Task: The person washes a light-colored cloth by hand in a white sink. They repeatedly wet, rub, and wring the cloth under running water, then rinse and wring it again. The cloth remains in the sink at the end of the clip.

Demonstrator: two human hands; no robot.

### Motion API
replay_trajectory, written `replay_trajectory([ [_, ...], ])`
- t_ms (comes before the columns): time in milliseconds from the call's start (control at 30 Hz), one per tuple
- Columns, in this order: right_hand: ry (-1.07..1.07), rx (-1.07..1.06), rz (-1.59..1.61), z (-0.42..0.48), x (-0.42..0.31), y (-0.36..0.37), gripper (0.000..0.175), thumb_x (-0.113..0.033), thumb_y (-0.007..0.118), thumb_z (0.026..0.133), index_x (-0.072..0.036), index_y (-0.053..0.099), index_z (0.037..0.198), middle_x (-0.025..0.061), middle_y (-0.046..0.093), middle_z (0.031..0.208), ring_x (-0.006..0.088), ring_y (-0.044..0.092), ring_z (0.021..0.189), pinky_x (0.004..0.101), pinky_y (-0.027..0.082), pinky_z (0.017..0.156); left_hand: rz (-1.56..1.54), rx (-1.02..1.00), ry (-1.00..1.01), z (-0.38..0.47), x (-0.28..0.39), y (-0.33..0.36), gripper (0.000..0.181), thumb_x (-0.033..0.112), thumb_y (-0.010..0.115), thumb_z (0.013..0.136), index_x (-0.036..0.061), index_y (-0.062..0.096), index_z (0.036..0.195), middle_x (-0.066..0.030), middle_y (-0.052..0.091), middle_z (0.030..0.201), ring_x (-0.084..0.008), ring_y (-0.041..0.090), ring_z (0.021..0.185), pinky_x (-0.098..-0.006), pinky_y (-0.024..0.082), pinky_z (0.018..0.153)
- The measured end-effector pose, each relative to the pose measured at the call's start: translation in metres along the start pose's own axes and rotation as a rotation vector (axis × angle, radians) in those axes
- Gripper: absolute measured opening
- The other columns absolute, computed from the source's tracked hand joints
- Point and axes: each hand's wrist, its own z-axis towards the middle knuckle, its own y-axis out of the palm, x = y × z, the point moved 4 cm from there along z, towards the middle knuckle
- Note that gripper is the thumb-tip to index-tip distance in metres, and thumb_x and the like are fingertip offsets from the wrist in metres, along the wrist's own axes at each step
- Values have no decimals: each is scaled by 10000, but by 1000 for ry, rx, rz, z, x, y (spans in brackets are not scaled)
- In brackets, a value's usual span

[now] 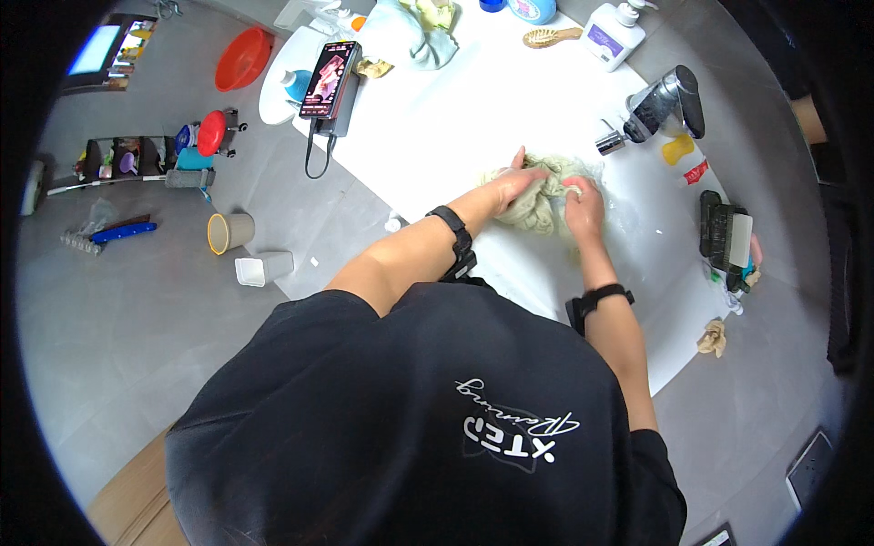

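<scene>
A pale green cloth [532, 209], wet and bunched up, lies in the white washbasin [444, 130] before me. My left hand [517, 185] grips its upper left side, with the thumb pointing away from me. On the cloth's right side, my right hand [585, 210] has folds of the fabric pinched between its fingers. Water and some suds show around the cloth. Beyond my right hand, a chrome faucet [659, 109] reaches over the basin. The cloth's underside and parts of my fingers are hidden.
A phone [331, 78] with a lit screen and a cable stands at the left rim. Along the far edge are a light blue cloth [410, 37], a wooden hairbrush [552, 37] and a pump bottle [614, 37]. A yellow sponge [677, 149] and brush [725, 235] lie right.
</scene>
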Motion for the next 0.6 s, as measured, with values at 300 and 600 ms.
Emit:
replay_trajectory([
  [300, -514, 41, 44, -73, -120, -5, 261, -155, 624, 707, -108, 652, 963, 122, 554, 891, 325, 520, 819, 405, 455, 744, -594, -444, 58, -16, 13, 30, 376, 251, 557, 874, 119, 525, 1224, -125, 599, 1056, -255, 588, 929, -395, 504, 821],
  [600, -144, 147, -54, -12, -85, 10, 235, -257, 595, 819, -70, 630, 957, 198, 639, 875, 395, 617, 771, 463, 508, 705, -444, -235, 148, -2, -1, 30, 236, 121, 531, 887, 34, 578, 1102, -132, 625, 897, -214, 619, 747, -356, 537, 641],
])
